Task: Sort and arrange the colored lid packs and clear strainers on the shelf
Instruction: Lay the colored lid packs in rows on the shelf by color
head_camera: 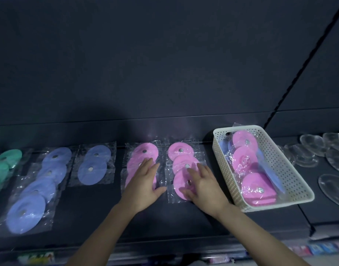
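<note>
Lower goods (pixel 36 257): nearest to me, under the shelf edge, are blurred coloured packets I cannot read.
Shelf (pixel 84 223): a dark flat surface on which everything else lies.
Left hand (pixel 143 182): palm down, fingers straight and slightly spread. It rests on the left pink lid packs (pixel 145 149) and grasps nothing.
Right hand (pixel 200 187): also flat and relaxed, with straight fingers. It lies on the right pink lid packs (pixel 181 150) over the nearest disc and grasps nothing.
Pink columns: two rows of overlapping discs in clear bags, side by side, running near to far in the middle of the shelf.
Blue lid packs (pixel 93 166): a short column just left of the pink ones.
Long blue column (pixel 26 214): further left, slanting from near left to far right.
Green lid packs (pixel 6 162): at the left edge, cut off by the frame.
Basket (pixel 291 169): white and perforated, just right of my right hand, and set at an angle.
Basket contents: more pink packs (pixel 245 158) with a blue pack (pixel 274 177) beside them.
Clear strainers (pixel 307 159): a loose cluster right of the basket.
Back panel (pixel 164 64): a dark wall at the far side.
</note>
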A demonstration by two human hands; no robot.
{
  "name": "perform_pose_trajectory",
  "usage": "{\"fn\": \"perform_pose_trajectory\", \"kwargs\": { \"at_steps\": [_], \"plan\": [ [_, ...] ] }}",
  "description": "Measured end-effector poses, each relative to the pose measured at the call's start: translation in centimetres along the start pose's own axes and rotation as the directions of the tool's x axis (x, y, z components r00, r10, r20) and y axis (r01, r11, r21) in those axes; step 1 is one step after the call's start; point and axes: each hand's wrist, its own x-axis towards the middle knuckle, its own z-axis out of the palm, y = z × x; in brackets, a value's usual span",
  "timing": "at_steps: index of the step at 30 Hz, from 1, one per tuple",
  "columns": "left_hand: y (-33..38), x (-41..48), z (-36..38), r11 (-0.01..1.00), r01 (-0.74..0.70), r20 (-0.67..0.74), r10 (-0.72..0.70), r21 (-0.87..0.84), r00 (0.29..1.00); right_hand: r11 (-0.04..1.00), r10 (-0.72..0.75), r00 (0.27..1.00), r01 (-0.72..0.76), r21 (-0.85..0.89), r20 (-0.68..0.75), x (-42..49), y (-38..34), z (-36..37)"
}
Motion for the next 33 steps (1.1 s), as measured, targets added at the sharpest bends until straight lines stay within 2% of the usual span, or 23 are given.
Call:
{"fn": "perform_pose_trajectory", "kwargs": {
  "at_steps": [7, 10, 15, 22, 28, 33],
  "plan": [
    [5.7, 3.4, -1.2, 0.981, -0.133, -0.043, 0.128, -0.138, 0.991, 0.990, 0.013, 0.980, 0.016, 0.142, -0.199, -1.0, 0.9, -6.5],
    [8.2, 4.6, -0.7, 0.975, -0.135, -0.009, 0.135, -0.175, 0.991, 0.990, 0.095, 0.958, -0.061, 0.131, -0.271, -1.9, 3.2, -8.5],
    [12.7, 6.7, 0.7, 0.963, -0.245, 0.036, 0.251, -0.112, 0.967, 0.943, 0.333, 0.930, -0.330, 0.044, -0.154, -2.8, 8.7, -10.1],
    [17.2, 9.9, 2.6, 0.946, -0.325, 0.192, 0.323, -0.019, 0.927, 0.901, 0.432, 0.902, -0.431, 0.046, -0.001, -3.9, 13.2, -11.0],
    [18.5, 12.4, 4.6, 0.950, -0.313, 0.216, 0.308, -0.011, 0.927, 0.891, 0.449, 0.888, -0.454, -0.029, -0.096, -4.3, 14.7, -11.5],
    [19.3, 14.6, 6.1, 0.978, -0.205, 0.183, 0.209, -0.041, 0.961, 0.896, 0.434, 0.870, -0.389, 0.215, -0.233, -4.5, 15.5, -13.3]
  ]
}}
